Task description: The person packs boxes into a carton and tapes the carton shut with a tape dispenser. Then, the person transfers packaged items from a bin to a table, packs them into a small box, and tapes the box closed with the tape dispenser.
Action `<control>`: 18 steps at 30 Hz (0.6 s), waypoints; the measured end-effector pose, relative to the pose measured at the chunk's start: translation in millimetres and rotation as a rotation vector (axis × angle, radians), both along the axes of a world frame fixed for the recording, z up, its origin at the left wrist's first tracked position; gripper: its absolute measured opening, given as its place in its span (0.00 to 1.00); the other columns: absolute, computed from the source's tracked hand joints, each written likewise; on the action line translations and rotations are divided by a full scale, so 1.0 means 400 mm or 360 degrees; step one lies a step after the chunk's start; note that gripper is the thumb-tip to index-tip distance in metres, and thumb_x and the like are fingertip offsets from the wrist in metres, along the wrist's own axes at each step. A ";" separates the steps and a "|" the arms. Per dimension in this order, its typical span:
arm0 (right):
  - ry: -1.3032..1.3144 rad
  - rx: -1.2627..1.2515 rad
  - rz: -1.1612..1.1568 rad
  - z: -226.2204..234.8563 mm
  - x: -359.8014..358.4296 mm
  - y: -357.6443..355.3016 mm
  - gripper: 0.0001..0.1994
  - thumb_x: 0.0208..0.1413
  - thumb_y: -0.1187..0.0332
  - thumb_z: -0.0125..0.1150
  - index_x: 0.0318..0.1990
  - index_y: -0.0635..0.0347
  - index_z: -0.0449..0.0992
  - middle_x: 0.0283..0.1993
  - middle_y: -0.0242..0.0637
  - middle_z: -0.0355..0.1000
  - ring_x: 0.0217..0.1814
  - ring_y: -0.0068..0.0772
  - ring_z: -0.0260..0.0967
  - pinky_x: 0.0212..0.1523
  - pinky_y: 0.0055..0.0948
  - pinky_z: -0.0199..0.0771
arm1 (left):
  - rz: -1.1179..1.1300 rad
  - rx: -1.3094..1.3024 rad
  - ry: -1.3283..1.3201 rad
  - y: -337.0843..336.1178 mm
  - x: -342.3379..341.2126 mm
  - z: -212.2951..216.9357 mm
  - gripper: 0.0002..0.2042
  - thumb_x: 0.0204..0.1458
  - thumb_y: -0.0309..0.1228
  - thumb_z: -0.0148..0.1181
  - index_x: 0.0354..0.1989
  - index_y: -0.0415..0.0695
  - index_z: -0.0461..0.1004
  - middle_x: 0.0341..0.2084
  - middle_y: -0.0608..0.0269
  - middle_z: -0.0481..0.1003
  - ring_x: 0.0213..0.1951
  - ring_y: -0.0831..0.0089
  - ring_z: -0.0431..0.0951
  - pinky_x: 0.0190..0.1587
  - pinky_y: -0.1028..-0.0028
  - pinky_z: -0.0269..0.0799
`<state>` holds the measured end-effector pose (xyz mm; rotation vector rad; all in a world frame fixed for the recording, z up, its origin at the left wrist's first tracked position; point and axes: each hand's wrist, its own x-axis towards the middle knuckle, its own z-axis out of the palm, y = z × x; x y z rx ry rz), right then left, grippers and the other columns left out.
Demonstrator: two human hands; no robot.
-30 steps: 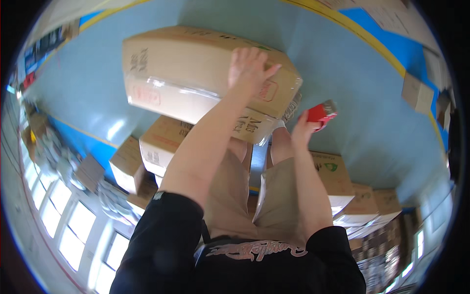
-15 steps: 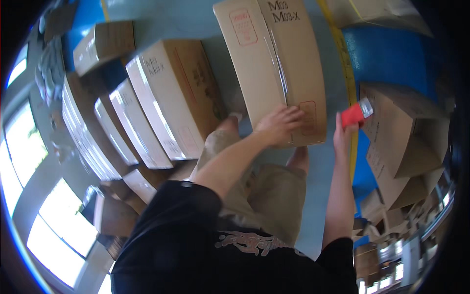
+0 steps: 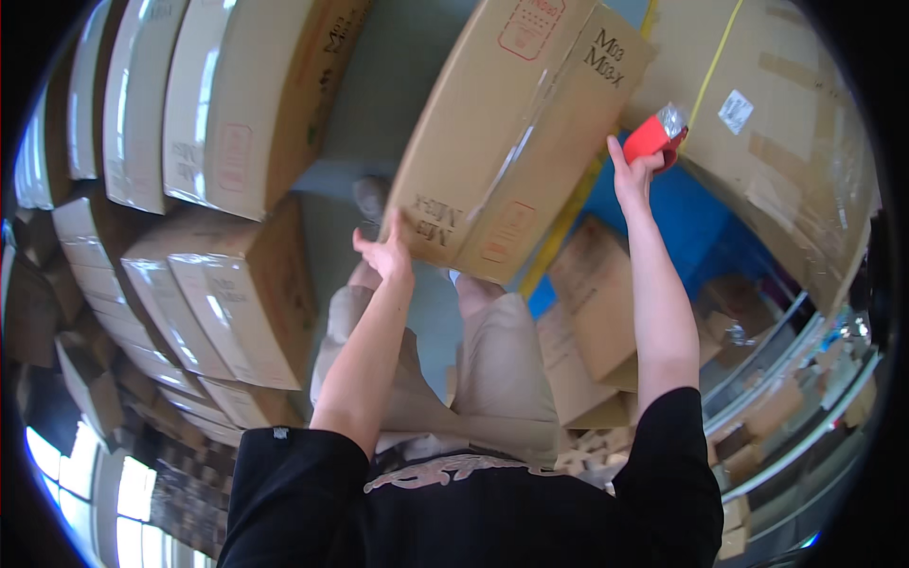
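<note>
A long brown cardboard box (image 3: 478,161) lies slanted in front of me, a strip of shiny clear tape along its middle seam. At its near left corner is my left hand (image 3: 386,254), with the fingers spread against the side and nothing in its grasp. My right hand (image 3: 632,180) is raised to the right of the box, closed on a red tape dispenser (image 3: 650,139) with a shiny, silvery front end. The dispenser is off the seam, near the box's right edge.
Taped cardboard boxes (image 3: 222,104) stand in rows on the left. A large carton (image 3: 767,123) with a yellow strap fills the far right. Open brown boxes (image 3: 592,293) sit on the right, by a blue surface (image 3: 696,227) and a yellow floor line (image 3: 559,237).
My left hand has moved from the box's top face to its near left corner. The view has turned, and the box now slants to the right. My right hand still holds the dispenser.
</note>
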<state>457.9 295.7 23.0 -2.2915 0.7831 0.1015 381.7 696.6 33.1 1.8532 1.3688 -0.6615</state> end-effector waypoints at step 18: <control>-0.1065 -0.0517 0.2072 -0.149 0.394 0.312 0.19 0.55 0.56 0.55 0.54 0.47 0.73 0.57 0.34 0.70 0.62 0.42 0.64 0.64 0.45 0.59 | 0.1247 0.1083 0.0674 -0.354 0.009 -0.081 0.24 0.65 0.50 0.33 0.54 0.47 0.68 0.49 0.52 0.73 0.53 0.53 0.72 0.56 0.56 0.70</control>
